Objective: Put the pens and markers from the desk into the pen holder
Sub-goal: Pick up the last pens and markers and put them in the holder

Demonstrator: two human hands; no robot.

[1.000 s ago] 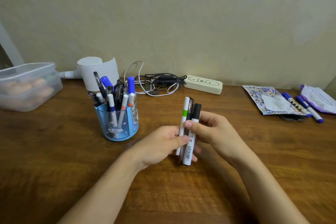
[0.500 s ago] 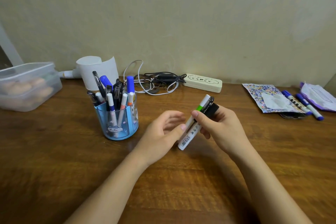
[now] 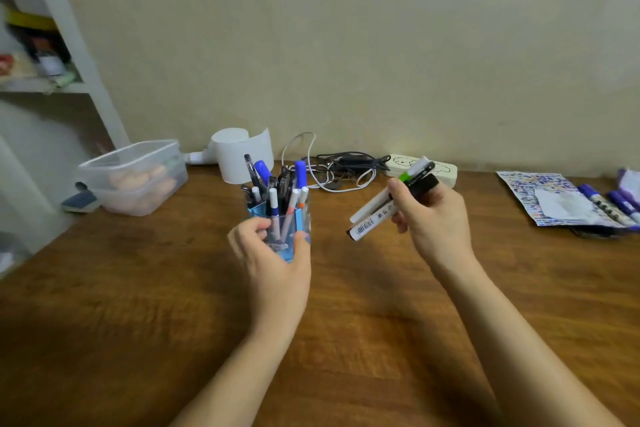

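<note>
A blue see-through pen holder (image 3: pixel 291 218) stands on the wooden desk (image 3: pixel 138 305), full of several pens and markers. My left hand (image 3: pixel 273 253) curls around its near side, fingers touching the wall. To its right, my right hand (image 3: pixel 433 215) is shut on a small bundle of markers (image 3: pixel 377 211), held slanted above the desk: a white one with a green band, a black-capped one and a dark pen. At the far right, blue-capped markers (image 3: pixel 606 204) lie on the desk beside a patterned pouch.
A clear lidded box (image 3: pixel 135 177) sits at the left, a white roll-shaped object (image 3: pixel 242 152) behind the holder, tangled cables (image 3: pixel 343 170) and a cream power strip (image 3: pixel 446 170) along the wall. A patterned pouch (image 3: pixel 543 194) lies at the right. White shelving (image 3: pixel 52 55) stands far left.
My left hand let go of the marker bundle and moved left onto the pen holder. My right hand kept the bundle and tilted it. The view has shifted left.
</note>
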